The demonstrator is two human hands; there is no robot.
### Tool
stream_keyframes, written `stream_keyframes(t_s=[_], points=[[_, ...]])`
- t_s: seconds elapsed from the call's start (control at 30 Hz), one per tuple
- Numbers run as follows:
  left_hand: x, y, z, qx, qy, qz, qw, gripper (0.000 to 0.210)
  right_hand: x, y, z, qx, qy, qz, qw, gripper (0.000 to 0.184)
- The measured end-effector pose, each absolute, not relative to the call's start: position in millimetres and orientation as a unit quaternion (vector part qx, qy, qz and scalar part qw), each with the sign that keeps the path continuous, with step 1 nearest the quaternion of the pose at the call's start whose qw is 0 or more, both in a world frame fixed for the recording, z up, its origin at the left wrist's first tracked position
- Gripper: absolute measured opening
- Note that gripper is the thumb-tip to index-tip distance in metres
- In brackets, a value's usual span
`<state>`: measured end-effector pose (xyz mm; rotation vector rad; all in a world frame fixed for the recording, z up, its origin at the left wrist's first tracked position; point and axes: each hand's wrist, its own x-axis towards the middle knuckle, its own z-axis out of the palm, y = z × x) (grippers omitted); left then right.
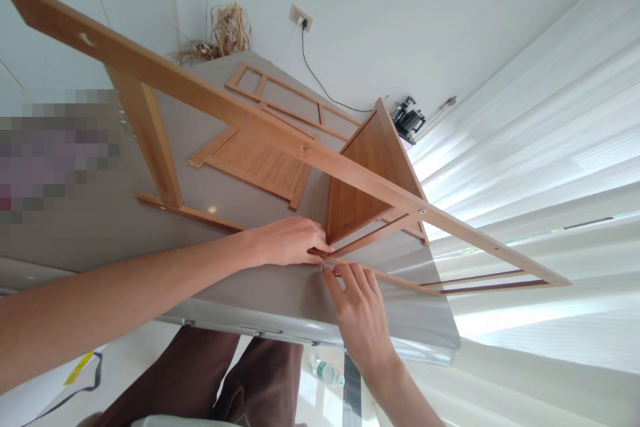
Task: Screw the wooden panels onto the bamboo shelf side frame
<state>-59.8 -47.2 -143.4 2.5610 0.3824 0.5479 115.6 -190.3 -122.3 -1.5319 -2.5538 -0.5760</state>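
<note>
A tall wooden frame stands tilted across the grey table, its long upper rail running from far left to lower right. My left hand is closed around its lower rail, where a crosspiece and a slatted wooden panel meet it. Right beside it, my right hand pinches at the same joint from the near side. A small shiny thing shows at its fingertips, too tiny to name.
A loose slatted panel and a ladder-like wooden frame lie on the grey table. Dried stalks and a black kettle are farther back. A plastic bottle lies on the floor. The left edge is pixelated.
</note>
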Motion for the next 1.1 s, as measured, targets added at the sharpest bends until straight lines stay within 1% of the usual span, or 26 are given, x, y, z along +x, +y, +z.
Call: stream_keyframes(t_s=[0.07, 0.13, 0.2, 0.27, 0.4, 0.5, 0.7, 0.83, 1.1], points=[[-59.8, -47.8, -142.3, 0.937, 0.143, 0.199, 0.248, 0.030, 118.6, -190.1, -126.8, -0.528, -0.828, -0.154, 0.106, 0.028], [-60.0, -48.6, -141.1, 0.935, 0.148, 0.200, 0.253, 0.028, 121.9, -189.9, -133.2, -0.554, -0.810, -0.091, 0.170, 0.020], [-60.3, -49.1, -140.3, 0.932, 0.153, 0.203, 0.260, 0.027, 124.4, -190.1, -140.6, -0.577, -0.786, -0.024, 0.221, 0.016], [-60.5, -49.2, -140.1, 0.929, 0.156, 0.205, 0.264, 0.027, 125.5, -190.9, -148.0, -0.591, -0.764, 0.019, 0.257, 0.017], [-60.3, -48.9, -140.5, 0.930, 0.155, 0.203, 0.264, 0.026, 124.8, -192.6, -158.0, -0.601, -0.738, 0.040, 0.304, 0.015], [-59.9, -48.5, -140.9, 0.932, 0.153, 0.202, 0.261, 0.026, 124.5, -194.3, -159.3, -0.599, -0.740, 0.038, 0.303, 0.015], [-59.6, -48.5, -141.8, 0.932, 0.157, 0.199, 0.258, 0.024, 127.8, -200.4, -150.3, -0.573, -0.786, -0.019, 0.231, 0.017], [-59.8, -48.9, -140.9, 0.932, 0.160, 0.197, 0.258, 0.023, 129.5, -199.3, -143.9, -0.549, -0.805, -0.055, 0.215, 0.021], [-59.9, -49.0, -140.4, 0.936, 0.161, 0.187, 0.253, 0.025, 132.0, -195.3, -143.5, -0.546, -0.817, -0.064, 0.173, 0.022]])
